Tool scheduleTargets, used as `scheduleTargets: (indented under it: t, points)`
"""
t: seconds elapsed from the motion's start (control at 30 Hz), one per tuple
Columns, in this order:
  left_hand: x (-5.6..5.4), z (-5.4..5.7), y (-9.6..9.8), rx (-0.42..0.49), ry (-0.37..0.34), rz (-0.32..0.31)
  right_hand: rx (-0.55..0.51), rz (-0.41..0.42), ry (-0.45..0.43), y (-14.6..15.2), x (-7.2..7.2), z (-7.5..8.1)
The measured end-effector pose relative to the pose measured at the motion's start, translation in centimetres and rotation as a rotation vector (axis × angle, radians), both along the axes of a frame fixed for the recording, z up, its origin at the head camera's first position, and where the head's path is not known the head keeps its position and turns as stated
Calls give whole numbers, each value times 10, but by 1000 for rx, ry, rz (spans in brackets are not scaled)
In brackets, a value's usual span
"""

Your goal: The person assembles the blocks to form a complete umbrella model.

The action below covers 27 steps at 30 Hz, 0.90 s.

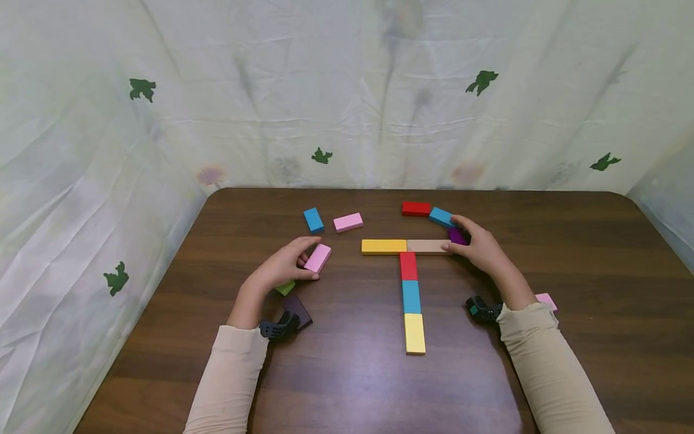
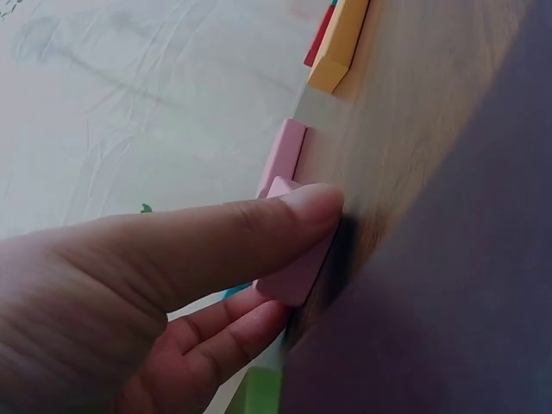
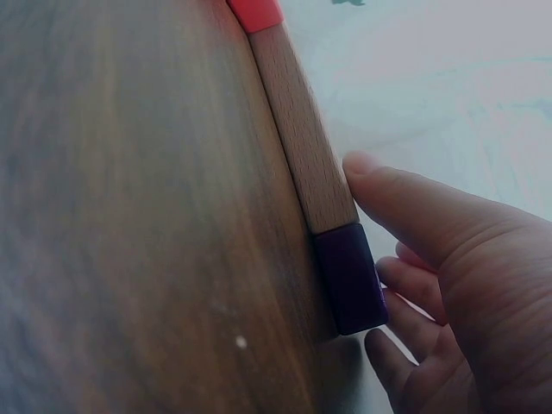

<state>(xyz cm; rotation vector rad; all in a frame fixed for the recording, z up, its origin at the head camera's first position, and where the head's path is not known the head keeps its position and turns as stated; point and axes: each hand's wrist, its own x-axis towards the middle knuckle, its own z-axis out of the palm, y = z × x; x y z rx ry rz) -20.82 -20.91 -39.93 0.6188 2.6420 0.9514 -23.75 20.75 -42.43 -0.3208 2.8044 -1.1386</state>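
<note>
My left hand [image 1: 284, 264] pinches a pink block [image 1: 318, 258] between thumb and fingers; the left wrist view shows the thumb across this pink block [image 2: 297, 272]. My right hand [image 1: 479, 244] is at the right end of a plain wooden block [image 1: 428, 247], its thumb tip at that block's edge. A purple block [image 3: 352, 280] lies by the wooden block's end, with the right fingers loosely bent beyond it. A yellow block [image 1: 384, 247] meets the wooden one in a row. Below their joint runs a column of red [image 1: 409, 266], blue [image 1: 411, 297] and yellow [image 1: 414, 333] blocks.
At the back lie a blue block [image 1: 313, 220], a pink block [image 1: 348, 222], a red block [image 1: 416, 209] and another blue block [image 1: 441, 217]. A green block [image 1: 285, 288] and a dark block [image 1: 298, 310] are beside the left wrist. Behind the right forearm, a pink block [image 1: 547, 301] shows partly.
</note>
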Motion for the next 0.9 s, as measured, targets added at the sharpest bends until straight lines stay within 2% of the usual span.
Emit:
scheduleTargets:
  t: [0.23,0.57,0.73,0.9]
  points:
    - [-1,-3,3,9,0,-22,-9,11,4,-1,1,3]
    - [0,-1,7,-18,6,-10,-4,6,1,-1,0,2]
    - [0,0,8,-17,45,36,-2,10,-4,-2,1,2]
    - [0,3,11,30,47,72,-3,7,5,-1,1,2]
